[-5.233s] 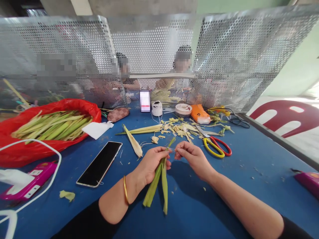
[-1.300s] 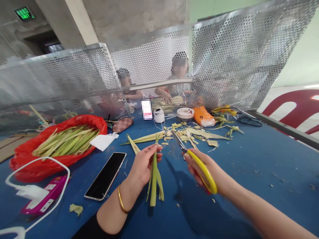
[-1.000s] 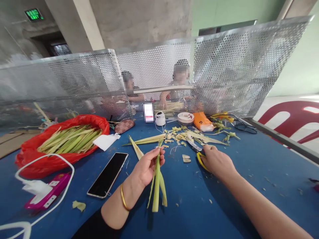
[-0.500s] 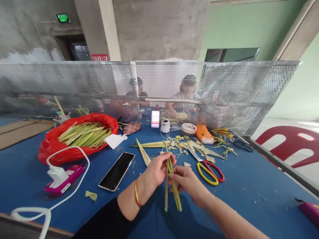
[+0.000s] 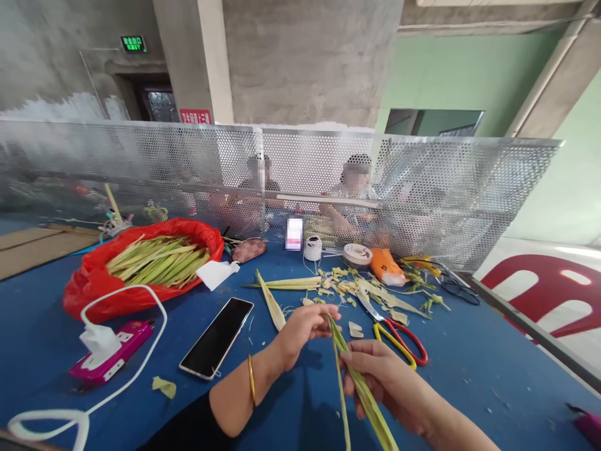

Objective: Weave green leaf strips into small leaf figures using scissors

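Observation:
My right hand (image 5: pixel 382 379) is closed on a bundle of green husk-like leaf strips (image 5: pixel 373 407), which slants down toward the lower edge. At the upper tip of the strips, my left hand (image 5: pixel 303 332) pinches with its fingertips; its fingers partly hide the end. One narrow strip (image 5: pixel 342 388) hangs apart from the wider one. To the right of my hands lie scissors (image 5: pixel 399 338) with one red and one yellow handle loop. Beyond my fingers, pale leaf scraps (image 5: pixel 338 283) and a long pale husk piece (image 5: pixel 270 300) rest on the blue table (image 5: pixel 277 413).
At the left are a red bag (image 5: pixel 89 282) of leaf strips, a pink power strip (image 5: pixel 115 357) with a white cord, and a black phone (image 5: pixel 218 338). Farther back stand a thread spool (image 5: pixel 312 248), a tape roll (image 5: pixel 357 255) and an orange packet (image 5: pixel 387 266). People sit behind a perforated metal screen (image 5: pixel 310 150).
My right hand has moved right and down with the strips, which now slant more. My left fingers have shifted up to their tip. The view has tilted slightly upward.

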A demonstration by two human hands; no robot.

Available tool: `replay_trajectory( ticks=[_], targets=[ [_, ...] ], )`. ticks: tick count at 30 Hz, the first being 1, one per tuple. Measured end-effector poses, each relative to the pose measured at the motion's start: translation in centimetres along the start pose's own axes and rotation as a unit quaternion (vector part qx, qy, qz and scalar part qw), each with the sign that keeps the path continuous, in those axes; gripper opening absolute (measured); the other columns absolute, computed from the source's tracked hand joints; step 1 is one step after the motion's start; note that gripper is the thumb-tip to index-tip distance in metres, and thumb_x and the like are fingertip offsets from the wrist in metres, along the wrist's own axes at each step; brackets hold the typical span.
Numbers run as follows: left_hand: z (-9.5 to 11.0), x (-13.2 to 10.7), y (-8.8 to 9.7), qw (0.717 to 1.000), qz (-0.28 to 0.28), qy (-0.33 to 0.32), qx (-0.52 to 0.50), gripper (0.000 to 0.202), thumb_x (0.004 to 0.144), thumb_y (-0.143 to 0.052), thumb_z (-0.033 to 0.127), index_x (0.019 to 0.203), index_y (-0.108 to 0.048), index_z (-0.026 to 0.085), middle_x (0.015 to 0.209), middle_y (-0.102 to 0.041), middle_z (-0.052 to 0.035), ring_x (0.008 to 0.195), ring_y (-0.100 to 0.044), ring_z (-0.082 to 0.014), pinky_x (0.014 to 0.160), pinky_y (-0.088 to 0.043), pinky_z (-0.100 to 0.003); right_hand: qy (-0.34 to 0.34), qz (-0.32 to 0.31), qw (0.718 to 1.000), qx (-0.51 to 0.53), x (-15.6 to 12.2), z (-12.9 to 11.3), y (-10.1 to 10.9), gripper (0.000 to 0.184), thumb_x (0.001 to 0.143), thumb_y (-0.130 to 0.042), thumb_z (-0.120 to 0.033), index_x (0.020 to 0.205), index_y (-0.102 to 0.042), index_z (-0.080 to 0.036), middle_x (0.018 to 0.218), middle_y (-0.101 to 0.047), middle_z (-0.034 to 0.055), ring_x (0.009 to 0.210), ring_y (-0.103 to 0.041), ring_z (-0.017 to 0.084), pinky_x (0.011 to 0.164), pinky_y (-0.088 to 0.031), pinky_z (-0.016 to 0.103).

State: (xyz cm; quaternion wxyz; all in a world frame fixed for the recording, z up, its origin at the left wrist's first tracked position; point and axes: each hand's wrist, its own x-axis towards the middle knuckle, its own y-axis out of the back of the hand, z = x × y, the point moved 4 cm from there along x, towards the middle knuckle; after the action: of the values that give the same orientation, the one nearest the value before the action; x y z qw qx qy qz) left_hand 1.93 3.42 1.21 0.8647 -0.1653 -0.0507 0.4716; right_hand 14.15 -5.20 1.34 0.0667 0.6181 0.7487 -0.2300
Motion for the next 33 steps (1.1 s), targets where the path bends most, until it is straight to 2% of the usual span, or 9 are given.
replay_trajectory(
  ticks=[3, 7, 9, 11, 14, 16, 22, 26, 33],
  targets=[
    [-1.4, -0.2, 0.2, 0.994, 0.009, 0.075, -0.081, 0.025, 0.076, -0.071, 0.029, 0.093, -0.073, 0.01, 0.092, -0.073, -0.0135, 0.074, -0.068, -0.0174, 0.069, -0.053, -0.026, -0.004, 0.009, 1.0, 0.015, -0.5, -0.7, 0.2, 0.038, 0.08, -0.064, -0.05, 0.077, -0.061, -0.012, 0.053, -0.065, 0.0041, 0.038, -0.058, 0.012, 0.036, -0.043, 0.019],
    [-3.6, -0.5, 0.4, 0.957, 0.093, 0.195, -0.196, 0.013, 0.073, -0.075, 0.015, 0.083, -0.071, 0.008, 0.069, -0.07, -0.0073, 0.058, -0.065, -0.0122, 0.058, -0.053, -0.02, 0.119, 0.057, 0.991, -0.003, 0.0, -2.0, 0.8, 0.034, 0.077, -0.068, -0.047, 0.076, -0.061, -0.014, 0.062, -0.065, 0.0029, 0.045, -0.058, 0.011, 0.042, -0.044, 0.021],
    [-4.4, -0.6, 0.4, 0.938, 0.127, 0.231, -0.225, 0.006, 0.079, -0.069, 0.014, 0.077, -0.069, 0.008, 0.062, -0.068, -0.0051, 0.053, -0.064, -0.0106, 0.055, -0.053, -0.019, 0.204, 0.1, 0.973, -0.046, 0.5, -2.0, 1.2, 0.031, 0.073, -0.073, -0.043, 0.082, -0.062, -0.016, 0.065, -0.062, -0.0003, 0.05, -0.056, 0.011, 0.048, -0.045, 0.022],
    [-5.0, -0.6, 0.3, 0.932, 0.14, 0.247, -0.227, 0.01, 0.083, -0.064, 0.013, 0.074, -0.068, 0.009, 0.058, -0.066, -0.0038, 0.05, -0.062, -0.0099, 0.053, -0.053, -0.018, 0.264, 0.15, 0.947, -0.103, 1.1, -1.3, 1.8, 0.033, 0.069, -0.078, -0.04, 0.088, -0.061, -0.019, 0.067, -0.059, -0.0021, 0.055, -0.054, 0.012, 0.051, -0.045, 0.023],
    [-5.5, -1.0, -0.2, 0.927, 0.136, 0.268, -0.226, 0.011, 0.084, -0.062, 0.013, 0.077, -0.068, 0.008, 0.06, -0.067, -0.0046, 0.051, -0.062, -0.0099, 0.053, -0.053, -0.019, 0.29, 0.195, 0.92, -0.177, 1.7, -0.2, 2.5, 0.035, 0.072, -0.075, -0.044, 0.093, -0.062, -0.02, 0.075, -0.061, 0.0016, 0.062, -0.053, 0.015, 0.058, -0.046, 0.027],
    [-5.7, -1.2, -0.6, 0.925, 0.127, 0.28, -0.223, 0.013, 0.084, -0.062, 0.015, 0.078, -0.069, 0.006, 0.063, -0.068, -0.0056, 0.051, -0.062, -0.0101, 0.054, -0.053, -0.019, 0.282, 0.187, 0.917, -0.213, 1.9, 0.0, 2.9, 0.033, 0.079, -0.068, -0.047, 0.095, -0.065, -0.018, 0.076, -0.062, 0.0037, 0.061, -0.052, 0.015, 0.058, -0.046, 0.028],
    [-6.4, -1.3, -0.6, 0.916, 0.1, 0.32, -0.221, 0.011, 0.08, -0.066, 0.015, 0.078, -0.068, 0.005, 0.058, -0.064, -0.0041, 0.048, -0.06, -0.0095, 0.053, -0.051, -0.019, 0.325, 0.082, 0.898, -0.284, 1.7, -0.6, 3.3, 0.025, 0.087, -0.06, -0.041, 0.081, -0.069, -0.018, 0.082, -0.061, 0.0065, 0.072, -0.053, 0.018, 0.064, -0.045, 0.028],
    [-7.4, -1.0, -0.5, 0.91, 0.079, 0.334, -0.233, 0.011, 0.079, -0.066, 0.016, 0.077, -0.066, 0.005, 0.059, -0.064, -0.0043, 0.049, -0.06, -0.0099, 0.053, -0.05, -0.019, 0.361, 0.086, 0.878, -0.303, 1.7, -0.3, 3.3, 0.024, 0.091, -0.055, -0.038, 0.078, -0.064, -0.019, 0.077, -0.057, 0.0042, 0.073, -0.053, 0.018, 0.063, -0.045, 0.027],
    [-7.9, -1.0, -0.5, 0.913, 0.061, 0.319, -0.248, 0.009, 0.08, -0.062, 0.013, 0.072, -0.062, 0.008, 0.057, -0.061, -0.0016, 0.048, -0.057, -0.0079, 0.052, -0.048, -0.017, 0.421, 0.089, 0.828, -0.359, 0.9, -1.1, 1.7, 0.014, 0.094, -0.047, -0.02, 0.088, -0.06, -0.021, 0.082, -0.059, 0.0034, 0.071, -0.055, 0.015, 0.063, -0.046, 0.025]
  ],
)
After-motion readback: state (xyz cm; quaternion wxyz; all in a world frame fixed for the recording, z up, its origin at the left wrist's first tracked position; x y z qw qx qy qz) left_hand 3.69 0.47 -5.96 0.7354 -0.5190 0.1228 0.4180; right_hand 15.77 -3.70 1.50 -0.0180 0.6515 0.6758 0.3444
